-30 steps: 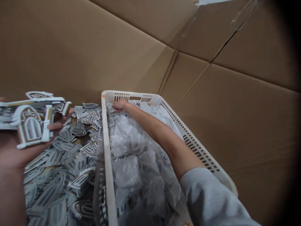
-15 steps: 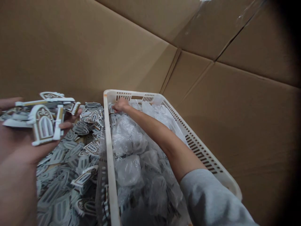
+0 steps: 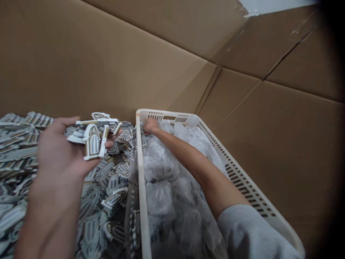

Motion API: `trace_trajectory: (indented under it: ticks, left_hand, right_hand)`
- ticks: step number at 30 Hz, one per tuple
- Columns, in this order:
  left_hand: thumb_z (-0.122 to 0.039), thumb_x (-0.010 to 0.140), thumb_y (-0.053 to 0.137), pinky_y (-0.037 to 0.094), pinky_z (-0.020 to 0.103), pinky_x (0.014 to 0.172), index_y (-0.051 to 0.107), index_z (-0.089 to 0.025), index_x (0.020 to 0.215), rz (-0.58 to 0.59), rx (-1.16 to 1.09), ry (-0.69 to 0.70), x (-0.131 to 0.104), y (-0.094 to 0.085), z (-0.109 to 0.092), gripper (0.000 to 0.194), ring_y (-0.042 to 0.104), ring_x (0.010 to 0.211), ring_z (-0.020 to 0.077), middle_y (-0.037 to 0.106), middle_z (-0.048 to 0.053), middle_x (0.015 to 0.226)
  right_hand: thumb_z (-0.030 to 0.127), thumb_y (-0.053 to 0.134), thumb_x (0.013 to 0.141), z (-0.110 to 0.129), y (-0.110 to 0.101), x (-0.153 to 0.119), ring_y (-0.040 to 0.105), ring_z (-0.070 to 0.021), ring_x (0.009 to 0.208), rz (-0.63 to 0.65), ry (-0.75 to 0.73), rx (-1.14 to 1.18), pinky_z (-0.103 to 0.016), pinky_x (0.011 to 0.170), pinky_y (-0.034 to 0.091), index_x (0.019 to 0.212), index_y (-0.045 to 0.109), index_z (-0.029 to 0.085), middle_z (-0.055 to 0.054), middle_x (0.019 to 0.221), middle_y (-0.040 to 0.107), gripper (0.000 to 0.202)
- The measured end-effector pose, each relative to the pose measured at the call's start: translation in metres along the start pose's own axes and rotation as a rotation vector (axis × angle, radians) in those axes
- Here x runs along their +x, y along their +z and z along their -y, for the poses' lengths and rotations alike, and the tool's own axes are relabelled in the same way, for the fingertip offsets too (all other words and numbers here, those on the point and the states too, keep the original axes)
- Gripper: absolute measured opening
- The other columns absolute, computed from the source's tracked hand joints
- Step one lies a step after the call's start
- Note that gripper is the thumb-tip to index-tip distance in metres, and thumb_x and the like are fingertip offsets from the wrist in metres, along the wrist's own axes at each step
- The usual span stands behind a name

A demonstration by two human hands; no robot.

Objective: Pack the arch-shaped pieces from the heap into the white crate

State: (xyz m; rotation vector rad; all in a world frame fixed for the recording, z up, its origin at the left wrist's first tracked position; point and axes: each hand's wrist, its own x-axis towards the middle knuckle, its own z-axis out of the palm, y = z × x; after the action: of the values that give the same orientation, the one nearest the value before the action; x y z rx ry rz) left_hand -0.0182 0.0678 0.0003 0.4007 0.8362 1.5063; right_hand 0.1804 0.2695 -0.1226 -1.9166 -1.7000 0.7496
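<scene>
My left hand (image 3: 60, 147), palm up, has its fingers curled round several white arched window-shaped pieces (image 3: 93, 143) with gold and grey trim. It is raised over a heap of similar loose pieces (image 3: 91, 230). My right hand (image 3: 151, 126) reaches into the far left corner of a white plastic basket (image 3: 142, 201). Its fingers are bent downward and their tips are hidden, so whatever they grip cannot be seen. Clear plastic bags (image 3: 160, 198) fill much of the basket near my right forearm, with some pieces showing between them.
Tall cardboard walls (image 3: 121, 64) rise behind the heap and along the basket's right side, meeting at a corner. Slotted sides surround the basket's contents. More pieces (image 3: 18, 151) are piled at the far left. A dark translucent strip (image 3: 132, 201) lies against the basket's left side.
The view has shifted left, so the basket and both hands appear farther right. My left hand still holds its pieces; my right hand remains in the basket's far corner.
</scene>
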Motion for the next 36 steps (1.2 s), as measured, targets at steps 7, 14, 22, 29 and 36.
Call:
trace_trajectory:
  ticks: [7, 14, 22, 29, 36]
  left_hand:
    - [-0.023, 0.077, 0.052, 0.053, 0.034, 0.035, 0.064, -0.009, 0.107, 0.098, -0.083, -0.050, 0.012, -0.015, 0.004, 0.035, 0.074, 0.066, 0.0345, 0.073, 0.018, 0.084]
    - [-0.022, 0.081, 0.053, 0.050, 0.029, 0.038, 0.065, -0.014, 0.098, 0.131, -0.128, -0.007, 0.016, -0.018, 0.008, 0.022, 0.068, 0.062, 0.0247, 0.071, 0.012, 0.081]
    - [-0.021, 0.089, 0.047, 0.050, 0.032, 0.038, 0.064, -0.014, 0.093, 0.127, -0.181, 0.020, 0.010, -0.011, 0.005, 0.020, 0.064, 0.057, 0.0206, 0.070, 0.007, 0.079]
    - [-0.021, 0.086, 0.048, 0.045, 0.028, 0.035, 0.059, -0.015, 0.088, 0.021, -0.123, -0.044, 0.003, -0.008, 0.000, 0.013, 0.068, 0.060, 0.0265, 0.064, 0.008, 0.071]
    - [-0.018, 0.075, 0.054, 0.051, 0.030, 0.035, 0.056, -0.015, 0.088, 0.028, -0.158, -0.038, 0.011, -0.020, -0.004, 0.013, 0.071, 0.067, 0.0300, 0.061, 0.008, 0.074]
  right_hand:
    - [0.016, 0.070, 0.086, 0.018, -0.023, -0.015, 0.070, -0.0238, 0.082, -0.185, -0.111, -0.100, -0.027, 0.072, 0.048, 0.069, 0.062, 0.019, -0.008, 0.070, 0.067, 0.019]
    - [0.045, 0.063, 0.101, 0.082, -0.070, -0.107, 0.058, -0.0117, 0.077, 0.087, -0.948, 0.158, -0.022, 0.072, 0.045, 0.102, 0.071, 0.020, 0.000, 0.086, 0.062, 0.027]
    - [0.039, 0.072, 0.097, 0.111, -0.072, -0.143, 0.058, -0.0132, 0.094, 0.233, -1.094, 0.075, -0.019, 0.076, 0.049, 0.099, 0.068, 0.019, -0.001, 0.101, 0.059, 0.021]
    - [0.044, 0.059, 0.105, 0.107, -0.080, -0.121, 0.054, -0.0068, 0.073, 0.113, -0.801, 0.487, -0.016, 0.066, 0.046, 0.111, 0.061, 0.020, 0.003, 0.087, 0.052, 0.026]
    - [0.032, 0.068, 0.099, 0.031, -0.094, -0.055, 0.049, -0.0093, 0.060, 0.155, -0.427, 0.407, -0.020, 0.057, 0.043, 0.078, 0.062, 0.016, 0.001, 0.069, 0.056, 0.026]
